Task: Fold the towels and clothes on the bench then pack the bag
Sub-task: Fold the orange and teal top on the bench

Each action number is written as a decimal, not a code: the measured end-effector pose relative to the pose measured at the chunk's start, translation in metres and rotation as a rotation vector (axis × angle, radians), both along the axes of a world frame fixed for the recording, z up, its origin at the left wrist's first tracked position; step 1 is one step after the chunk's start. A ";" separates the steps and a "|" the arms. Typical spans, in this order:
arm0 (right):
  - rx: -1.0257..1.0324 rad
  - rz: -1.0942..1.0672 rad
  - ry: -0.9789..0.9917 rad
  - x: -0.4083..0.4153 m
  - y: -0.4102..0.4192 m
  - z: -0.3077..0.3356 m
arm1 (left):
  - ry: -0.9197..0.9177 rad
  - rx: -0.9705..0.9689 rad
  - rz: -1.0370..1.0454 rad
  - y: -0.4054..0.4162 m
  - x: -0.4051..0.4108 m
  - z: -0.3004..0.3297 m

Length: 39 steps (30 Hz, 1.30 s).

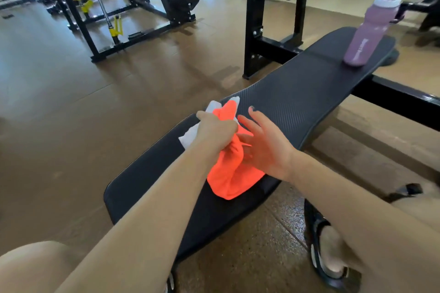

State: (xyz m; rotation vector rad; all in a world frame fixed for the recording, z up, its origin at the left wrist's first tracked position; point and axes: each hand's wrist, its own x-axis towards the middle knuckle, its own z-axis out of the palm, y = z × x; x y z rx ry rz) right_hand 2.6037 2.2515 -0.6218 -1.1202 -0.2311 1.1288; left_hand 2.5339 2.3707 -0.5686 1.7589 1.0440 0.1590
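In the head view, your left hand [215, 129] sits at the centre of the frame, fingers clenched around a bunched orange cloth [229, 173]. The cloth hangs from that fist and its lower part pools on the black counter [297, 102], just below centre. A white cloth [190, 135] lies on the counter under and behind your left hand, peeking out to its left and above it; whether your fingers also catch it you cannot tell.

Your right hand [264, 145] is just right of the left, released, with fingers spread and straight. Its fingertips reach toward the orange cloth and seem to touch its folds near your left fist.

The counter runs diagonally from lower left to upper right. At its far end, in the upper right of the frame, a purple bottle [371, 28] with a white cap stands upright, well apart from the cloths.

A black shoe [316, 228] rests on the floor at lower right. Black racks [254, 19] stand across the top of the frame.
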 end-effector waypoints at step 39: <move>-0.683 0.283 -0.888 0.055 0.020 -0.005 | 0.156 0.775 -0.216 -0.030 -0.071 -0.102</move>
